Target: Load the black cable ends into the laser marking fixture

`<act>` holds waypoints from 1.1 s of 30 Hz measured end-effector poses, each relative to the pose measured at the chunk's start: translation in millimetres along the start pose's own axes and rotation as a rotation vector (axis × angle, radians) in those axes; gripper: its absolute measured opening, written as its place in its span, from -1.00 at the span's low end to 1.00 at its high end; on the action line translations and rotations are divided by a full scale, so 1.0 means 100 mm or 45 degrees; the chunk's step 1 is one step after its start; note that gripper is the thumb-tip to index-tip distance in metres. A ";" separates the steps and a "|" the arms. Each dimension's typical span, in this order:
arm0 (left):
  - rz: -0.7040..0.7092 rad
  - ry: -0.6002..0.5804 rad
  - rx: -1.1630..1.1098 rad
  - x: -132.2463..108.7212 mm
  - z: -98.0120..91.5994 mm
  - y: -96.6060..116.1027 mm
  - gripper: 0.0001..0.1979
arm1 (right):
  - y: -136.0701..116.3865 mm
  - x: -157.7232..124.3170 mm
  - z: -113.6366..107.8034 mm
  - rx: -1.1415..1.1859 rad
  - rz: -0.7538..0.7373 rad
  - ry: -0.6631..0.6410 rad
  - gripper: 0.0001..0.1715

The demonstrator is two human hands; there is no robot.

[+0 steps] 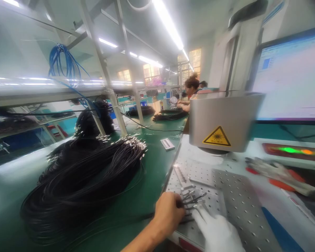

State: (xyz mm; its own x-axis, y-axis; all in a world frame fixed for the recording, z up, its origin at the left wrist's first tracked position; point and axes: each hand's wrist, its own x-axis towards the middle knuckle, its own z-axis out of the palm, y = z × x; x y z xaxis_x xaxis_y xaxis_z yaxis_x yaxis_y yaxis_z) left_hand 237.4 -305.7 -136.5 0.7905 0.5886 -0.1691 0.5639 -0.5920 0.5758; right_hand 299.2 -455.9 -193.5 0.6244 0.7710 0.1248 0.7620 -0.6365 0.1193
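My bare left hand [167,213] is closed around several thin black cables whose metal connectors [190,196] stick out to its right. Beside it, my right hand [216,229] wears a white glove, and its fingertips pinch at a metal connector [200,203] of the same bunch; its thumb is hard to see. Both hands are over the front left of a perforated metal plate [241,199]. Just beyond the connectors lies a slotted metal fixture bar [182,177]. Motion blurs the finer detail.
A laser head [221,122] with a yellow warning label overhangs the plate. Large coils of black cable [81,185] lie on the green table to the left. Red-and-grey gloves [280,173] and a monitor [291,77] are at right. Another person [191,87] sits further back.
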 end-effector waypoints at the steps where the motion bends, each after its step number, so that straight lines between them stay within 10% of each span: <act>1: -0.003 0.000 0.009 0.00 0.00 0.00 -0.83 | -0.01 0.00 -0.01 0.009 0.017 0.012 -0.19; 27: 0.185 0.006 -0.326 0.04 -0.12 -0.10 -0.82 | -0.05 0.22 -0.13 0.023 -0.010 -0.175 -0.12; 33: 0.197 0.101 0.040 0.03 -0.08 -0.10 -0.73 | -0.04 0.21 -0.12 0.043 -0.026 -0.227 -0.08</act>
State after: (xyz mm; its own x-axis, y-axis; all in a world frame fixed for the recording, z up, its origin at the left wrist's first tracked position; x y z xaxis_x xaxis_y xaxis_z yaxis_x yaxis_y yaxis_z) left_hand 231.9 -293.4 -136.3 0.8478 0.5302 -0.0161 0.4454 -0.6951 0.5644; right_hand 307.2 -437.0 -179.6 0.6271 0.7770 -0.0540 0.7782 -0.6220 0.0864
